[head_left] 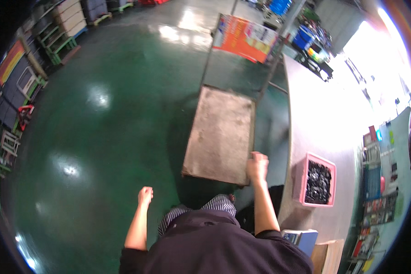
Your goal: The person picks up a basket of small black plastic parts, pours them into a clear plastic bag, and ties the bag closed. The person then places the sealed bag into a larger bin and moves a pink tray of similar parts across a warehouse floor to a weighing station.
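Note:
My left hand (145, 195) hangs over the green floor at my left side, its fingers curled in, and nothing shows in it. My right hand (258, 167) is stretched forward with bent fingers, slightly blurred, and no object can be seen in it. In this view it overlaps the near right edge of a flat cart (221, 132) with a worn beige deck; whether it touches the cart cannot be told. To the right of that hand, a pink plastic basket (298, 182) full of small black parts (318, 182) rests on a long grey table.
The long table (301, 118) runs along my right. An orange printed sheet (246, 39) hangs at the cart's far end. A blue box (307, 242) and a cardboard box (334, 255) are near my right elbow. Stacked crates (71, 18) and a red-handled item (25, 116) line the left.

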Demonstrator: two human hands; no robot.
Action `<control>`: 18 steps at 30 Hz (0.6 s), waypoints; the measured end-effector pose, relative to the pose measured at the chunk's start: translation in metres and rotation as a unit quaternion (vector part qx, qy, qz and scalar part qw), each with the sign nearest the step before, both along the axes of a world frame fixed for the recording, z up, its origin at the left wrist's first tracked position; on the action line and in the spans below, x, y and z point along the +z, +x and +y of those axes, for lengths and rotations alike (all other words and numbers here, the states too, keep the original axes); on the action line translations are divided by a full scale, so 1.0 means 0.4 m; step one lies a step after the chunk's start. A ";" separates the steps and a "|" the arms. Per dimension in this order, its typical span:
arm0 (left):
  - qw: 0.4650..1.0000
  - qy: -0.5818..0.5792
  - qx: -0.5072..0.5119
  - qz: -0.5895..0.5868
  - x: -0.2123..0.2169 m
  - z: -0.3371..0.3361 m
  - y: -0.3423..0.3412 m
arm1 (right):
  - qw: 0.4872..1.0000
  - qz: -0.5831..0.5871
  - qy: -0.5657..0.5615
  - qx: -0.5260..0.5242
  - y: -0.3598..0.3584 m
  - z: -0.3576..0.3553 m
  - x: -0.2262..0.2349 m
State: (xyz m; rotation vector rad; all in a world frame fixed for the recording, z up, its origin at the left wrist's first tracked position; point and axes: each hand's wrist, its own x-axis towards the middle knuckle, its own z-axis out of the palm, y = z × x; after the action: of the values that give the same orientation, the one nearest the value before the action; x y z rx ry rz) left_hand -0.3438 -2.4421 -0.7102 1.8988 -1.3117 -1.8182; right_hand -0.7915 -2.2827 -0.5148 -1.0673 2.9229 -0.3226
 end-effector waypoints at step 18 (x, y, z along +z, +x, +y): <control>0.910 -0.043 0.413 0.013 -0.002 0.026 0.627 | 0.678 -0.202 0.113 0.697 0.905 -0.825 -0.210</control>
State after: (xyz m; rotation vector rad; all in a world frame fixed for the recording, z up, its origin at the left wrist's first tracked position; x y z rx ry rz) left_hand -0.0930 -2.4318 -0.7111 1.9304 -0.4183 -1.2941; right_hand -0.4295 -2.6129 -0.5986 -2.2817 1.0759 -0.0757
